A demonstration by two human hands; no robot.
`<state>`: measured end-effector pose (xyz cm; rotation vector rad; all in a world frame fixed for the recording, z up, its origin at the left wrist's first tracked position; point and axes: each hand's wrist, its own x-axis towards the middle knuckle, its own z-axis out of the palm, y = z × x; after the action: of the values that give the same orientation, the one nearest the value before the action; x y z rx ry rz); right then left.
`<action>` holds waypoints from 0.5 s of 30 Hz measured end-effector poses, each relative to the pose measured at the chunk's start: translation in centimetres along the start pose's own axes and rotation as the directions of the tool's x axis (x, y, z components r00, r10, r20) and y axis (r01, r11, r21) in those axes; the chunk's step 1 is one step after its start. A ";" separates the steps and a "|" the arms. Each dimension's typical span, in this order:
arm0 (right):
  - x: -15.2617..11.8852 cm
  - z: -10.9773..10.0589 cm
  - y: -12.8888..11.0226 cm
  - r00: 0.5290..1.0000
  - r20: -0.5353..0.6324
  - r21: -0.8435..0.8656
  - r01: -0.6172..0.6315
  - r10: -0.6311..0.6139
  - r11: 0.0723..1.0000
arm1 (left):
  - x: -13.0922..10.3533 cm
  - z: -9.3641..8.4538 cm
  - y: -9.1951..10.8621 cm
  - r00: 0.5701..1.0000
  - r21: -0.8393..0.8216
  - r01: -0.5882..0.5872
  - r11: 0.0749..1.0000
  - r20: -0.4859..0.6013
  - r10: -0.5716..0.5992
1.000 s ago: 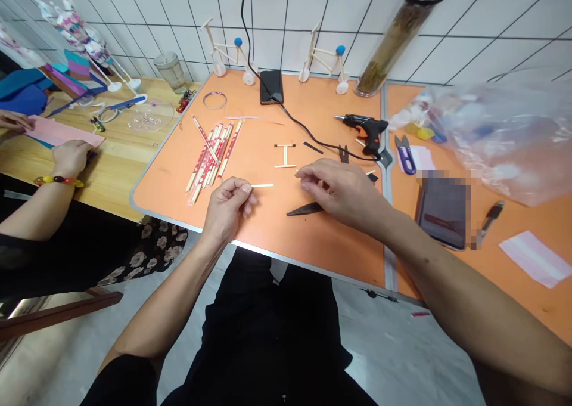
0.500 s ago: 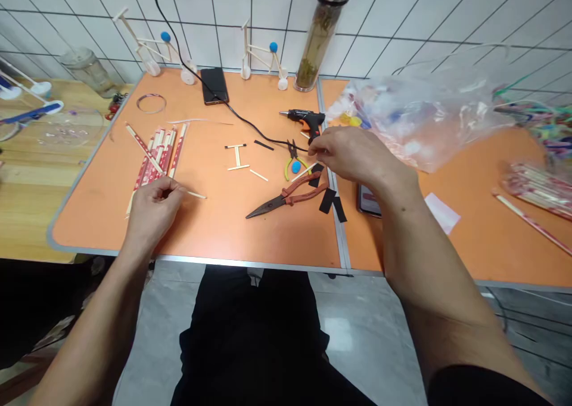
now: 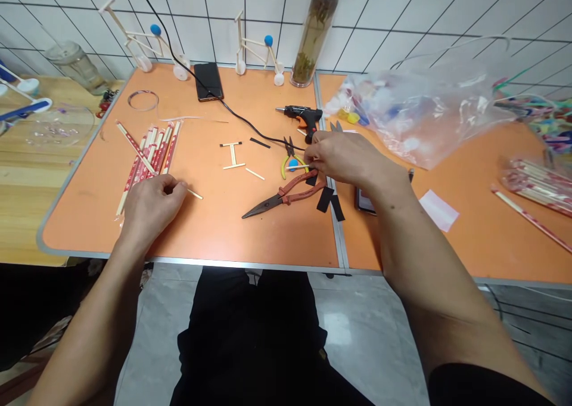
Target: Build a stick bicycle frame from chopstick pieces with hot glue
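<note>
My left hand (image 3: pixel 154 206) is near the table's front left, thumb and fingers pinched on a thin wooden stick (image 3: pixel 195 195) whose end pokes out to the right. Behind it lie red-and-white wrapped sticks (image 3: pixel 154 146) in a bundle. My right hand (image 3: pixel 333 155) is closed beside the hot glue gun (image 3: pixel 305 118); a short wooden stick (image 3: pixel 295 167) juts left from its fingertips, over yellow-handled pliers (image 3: pixel 285 166) and a blue ball (image 3: pixel 293 164). Red-handled long-nose pliers (image 3: pixel 270 204) lie in front. Between the hands sits an I-shaped stick frame (image 3: pixel 233 155) with black-tipped ends.
Two stick models with blue balls (image 3: pixel 155 30) stand along the wall, near a phone (image 3: pixel 208 82) and a tall bottle (image 3: pixel 315 39). A black cord (image 3: pixel 243 120) crosses the table. Black strips (image 3: pixel 325 199), a plastic bag (image 3: pixel 429 120) and a white paper (image 3: pixel 439 210) lie rightward.
The short stick near my right hand has swung from slanted to nearly level, now at my fingertips. My right hand has lowered slightly. The left hand keeps its pinch, with little movement.
</note>
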<state>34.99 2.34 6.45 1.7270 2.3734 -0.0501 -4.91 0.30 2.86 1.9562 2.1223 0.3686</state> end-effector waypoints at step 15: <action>-0.1 -0.3 0.0 1.000 0.025 0.011 -0.010 0.010 1.000 | -1.5 -0.8 1.3 0.985 0.023 0.096 0.995 -0.149 -0.092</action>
<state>35.01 2.32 6.71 1.7328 2.3507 -0.0828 -3.87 -1.12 4.09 1.8903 2.3151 0.4801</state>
